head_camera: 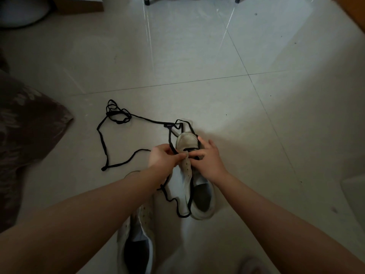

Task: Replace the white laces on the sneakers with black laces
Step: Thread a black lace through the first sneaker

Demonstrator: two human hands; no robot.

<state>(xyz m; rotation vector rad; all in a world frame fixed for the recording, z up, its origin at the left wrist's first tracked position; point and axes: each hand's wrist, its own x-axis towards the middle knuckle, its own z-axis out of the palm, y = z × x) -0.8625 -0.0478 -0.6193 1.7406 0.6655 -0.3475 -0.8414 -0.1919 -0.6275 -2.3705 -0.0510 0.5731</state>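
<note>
A white sneaker (199, 186) stands on the tiled floor with its toe pointing away from me. One bar of black lace (189, 149) crosses its lowest eyelets. My left hand (165, 156) pinches a black lace strand at the left eyelet row, beside the tongue. My right hand (207, 155) rests on the right side of the shoe, its thumb and forefinger pinching the lace at the eyelets. A second black lace (110, 123) lies loosely tangled on the floor to the left. The other white sneaker (136, 240), with no lace, lies near me under my left forearm.
A dark patterned cushion (25, 135) lies at the left. Chair or table legs (147, 1) stand at the far edge. A brown box (79, 4) and a pale round object (21, 10) sit at the far left. Wooden furniture (355, 10) borders the far right.
</note>
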